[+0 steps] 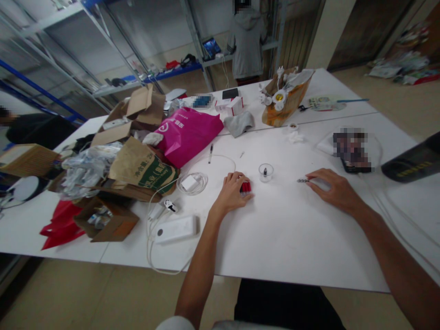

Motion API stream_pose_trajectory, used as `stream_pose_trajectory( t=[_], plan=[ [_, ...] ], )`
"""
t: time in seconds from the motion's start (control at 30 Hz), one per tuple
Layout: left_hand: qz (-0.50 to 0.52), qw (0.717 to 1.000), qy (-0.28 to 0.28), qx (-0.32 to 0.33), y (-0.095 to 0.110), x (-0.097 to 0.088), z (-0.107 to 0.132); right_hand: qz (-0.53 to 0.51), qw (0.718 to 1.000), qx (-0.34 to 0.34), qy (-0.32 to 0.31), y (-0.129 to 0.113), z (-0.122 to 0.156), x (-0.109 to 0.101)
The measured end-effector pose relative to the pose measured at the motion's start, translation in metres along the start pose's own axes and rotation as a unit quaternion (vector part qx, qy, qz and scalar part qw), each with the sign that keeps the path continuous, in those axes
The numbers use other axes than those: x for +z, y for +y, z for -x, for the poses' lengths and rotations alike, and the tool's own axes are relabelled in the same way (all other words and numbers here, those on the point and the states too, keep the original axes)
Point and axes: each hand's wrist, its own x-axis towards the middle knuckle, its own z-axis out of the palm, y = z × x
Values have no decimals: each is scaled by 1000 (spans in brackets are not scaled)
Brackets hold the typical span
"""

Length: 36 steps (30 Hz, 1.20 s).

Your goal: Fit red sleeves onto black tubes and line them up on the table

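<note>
My left hand (234,190) rests on the white table with its fingers curled around a small red block (246,187), which seems to have a clear edge or case. The palm covers part of it. To the right, my right hand (332,189) pinches a short, knobbly dark-and-silver piece (302,180) between thumb and fingertips, just over the tabletop. Between the two hands stands a small clear cup (266,173) with a little dark object inside; neither hand touches it.
Left of my hands lie a coiled white cable with a charger (190,182), a white power bank (175,229), a pink bag (189,133) and cardboard boxes (106,220). A phone (354,151) and black bottle (412,158) are at right. A person (247,43) stands behind the table.
</note>
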Motion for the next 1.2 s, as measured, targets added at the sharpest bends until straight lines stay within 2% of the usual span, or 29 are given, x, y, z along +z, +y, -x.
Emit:
stream_pose_trajectory(
  t=[0.43, 1.1, 1.2],
  plan=[
    [13, 1000, -2, -5, -1, 0, -1, -4, 1000, 7, 1, 0, 0, 0],
    [12, 999, 33, 4, 5, -5, -1, -16, 1000, 17, 9, -4, -1, 2],
    [19, 998, 54, 14, 4, -6, -2, -20, 999, 17, 24, -3, -1, 1]
  ],
)
